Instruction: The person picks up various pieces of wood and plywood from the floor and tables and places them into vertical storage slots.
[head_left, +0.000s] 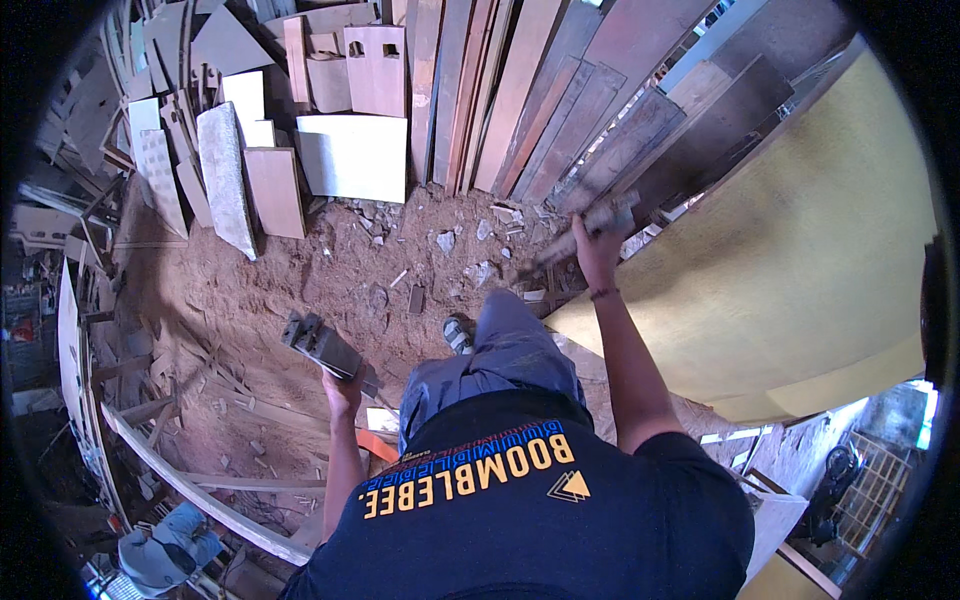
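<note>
Above littered ground [240, 290], the left hand [343, 392] grips notched grey blocks [322, 344]; the right hand [598, 252] clasps a blurred grey piece [614, 213].

Ground [270, 270]: moderately lit, pinkish cast, shadows soft.
White board [352, 158]: far side, left of middle, glaring and nearly washed out.
Planks [520, 90]: far side, bright light showing through gaps toward the right.
Yellow sheet [800, 260]: right, softly lit with blurry dark shadow patches.
Right hand [597, 245]: slightly blurred, as is its dim surrounding.
Outer rim: black and round, straight edges bending, left clutter [40, 300] dim and indistinct.
</note>
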